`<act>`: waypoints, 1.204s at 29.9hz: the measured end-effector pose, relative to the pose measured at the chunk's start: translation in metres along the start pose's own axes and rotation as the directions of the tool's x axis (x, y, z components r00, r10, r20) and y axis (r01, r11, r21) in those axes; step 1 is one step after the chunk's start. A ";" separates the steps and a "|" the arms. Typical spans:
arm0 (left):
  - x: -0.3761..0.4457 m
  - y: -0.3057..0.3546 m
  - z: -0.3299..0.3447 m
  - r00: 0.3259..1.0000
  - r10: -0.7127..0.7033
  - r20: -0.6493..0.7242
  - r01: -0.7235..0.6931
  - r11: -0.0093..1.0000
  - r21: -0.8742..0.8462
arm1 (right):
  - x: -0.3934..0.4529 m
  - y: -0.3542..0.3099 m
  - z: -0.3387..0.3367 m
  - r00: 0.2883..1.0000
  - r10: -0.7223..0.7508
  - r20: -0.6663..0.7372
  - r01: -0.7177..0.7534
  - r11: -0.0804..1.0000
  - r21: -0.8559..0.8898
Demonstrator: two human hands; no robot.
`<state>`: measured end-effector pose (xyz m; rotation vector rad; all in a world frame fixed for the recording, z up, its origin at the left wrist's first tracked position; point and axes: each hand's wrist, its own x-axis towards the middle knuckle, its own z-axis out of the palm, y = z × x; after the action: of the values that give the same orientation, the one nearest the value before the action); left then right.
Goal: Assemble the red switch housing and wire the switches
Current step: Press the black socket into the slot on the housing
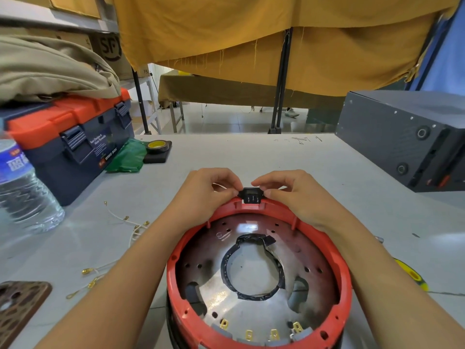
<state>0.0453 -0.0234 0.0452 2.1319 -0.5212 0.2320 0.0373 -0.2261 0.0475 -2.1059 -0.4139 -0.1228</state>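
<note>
A round red switch housing point(337, 250) lies open side up on the white table, right in front of me. A small black switch point(251, 195) sits in a slot at the far rim of the housing. My left hand point(208, 195) pinches the switch's left end with thumb and forefinger. My right hand point(289, 195) pinches its right end the same way. Several brass terminals point(249, 335) stand along the housing's near rim. Thin white wires with brass lugs point(130, 222) lie loose on the table to the left.
A blue and orange toolbox point(73, 144) stands at the left with a water bottle point(22, 185) in front of it. A tape roll point(158, 146) and green bag point(130, 157) lie behind. A grey metal box point(402, 137) stands at right. A yellow-handled tool point(412, 274) lies by my right forearm.
</note>
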 end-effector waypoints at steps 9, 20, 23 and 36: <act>0.001 0.002 0.002 1.000 0.018 0.000 -0.018 0.999 0.044 | 0.000 0.001 0.001 0.999 -0.028 -0.032 0.028 1.000 0.004; 0.001 0.002 0.004 1.000 0.014 0.022 -0.017 0.991 0.136 | 0.000 0.000 0.000 0.998 -0.062 -0.023 0.059 0.993 -0.105; 0.000 0.003 0.004 1.000 0.013 0.027 -0.017 0.989 0.147 | 0.000 0.002 0.000 0.998 -0.054 -0.020 0.052 0.993 -0.108; -0.004 0.008 0.005 0.996 0.054 0.070 -0.062 0.989 0.130 | -0.003 -0.001 0.002 0.996 -0.093 0.013 0.094 0.988 -0.126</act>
<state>0.0381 -0.0300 0.0466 2.2615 -0.6224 0.2350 0.0343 -0.2248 0.0469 -2.2117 -0.5213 -0.2011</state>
